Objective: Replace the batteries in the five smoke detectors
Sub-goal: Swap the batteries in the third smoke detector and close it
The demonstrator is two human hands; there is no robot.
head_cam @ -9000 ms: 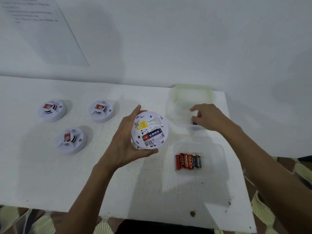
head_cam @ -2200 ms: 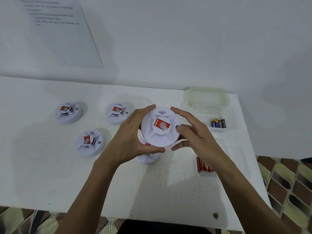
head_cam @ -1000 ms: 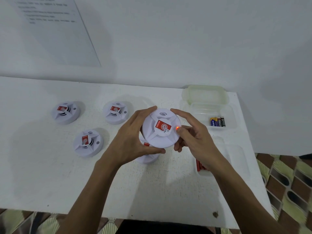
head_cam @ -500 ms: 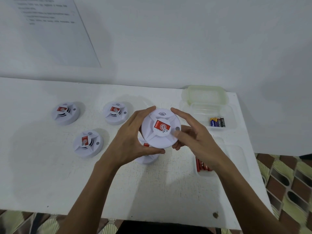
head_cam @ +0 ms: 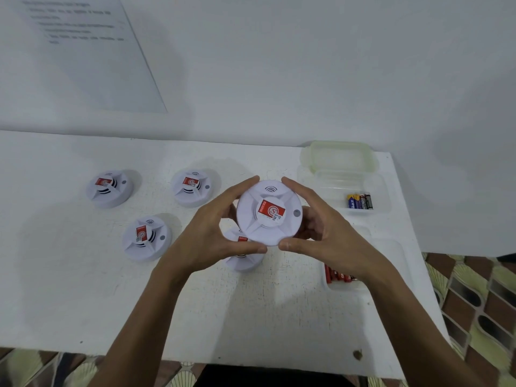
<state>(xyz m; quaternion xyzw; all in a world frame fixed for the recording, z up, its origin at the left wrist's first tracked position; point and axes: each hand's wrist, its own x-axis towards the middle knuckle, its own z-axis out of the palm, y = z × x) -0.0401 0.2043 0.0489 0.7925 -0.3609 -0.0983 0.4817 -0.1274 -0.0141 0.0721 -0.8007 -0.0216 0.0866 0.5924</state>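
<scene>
The left hand [head_cam: 206,236] and right hand [head_cam: 329,233] grip opposite sides of a detector [head_cam: 269,212], face up above the table [head_cam: 83,289], a second detector [head_cam: 244,262] lying partly hidden under the left thumb and what look like red batteries [head_cam: 337,276] in a tray [head_cam: 393,255] beneath the right wrist.

Detector [head_cam: 269,216], smooth matt white plastic with a glossy red label; surface [head_cam: 83,289], white-painted, rough and pitted; tub [head_cam: 386,191], clear smooth plastic; lid [head_cam: 339,156], cloudy pale-green plastic; batteries [head_cam: 360,201], glossy printed jackets; wall sheet [head_cam: 83,57], smooth printed paper with a faint sheen.
</scene>
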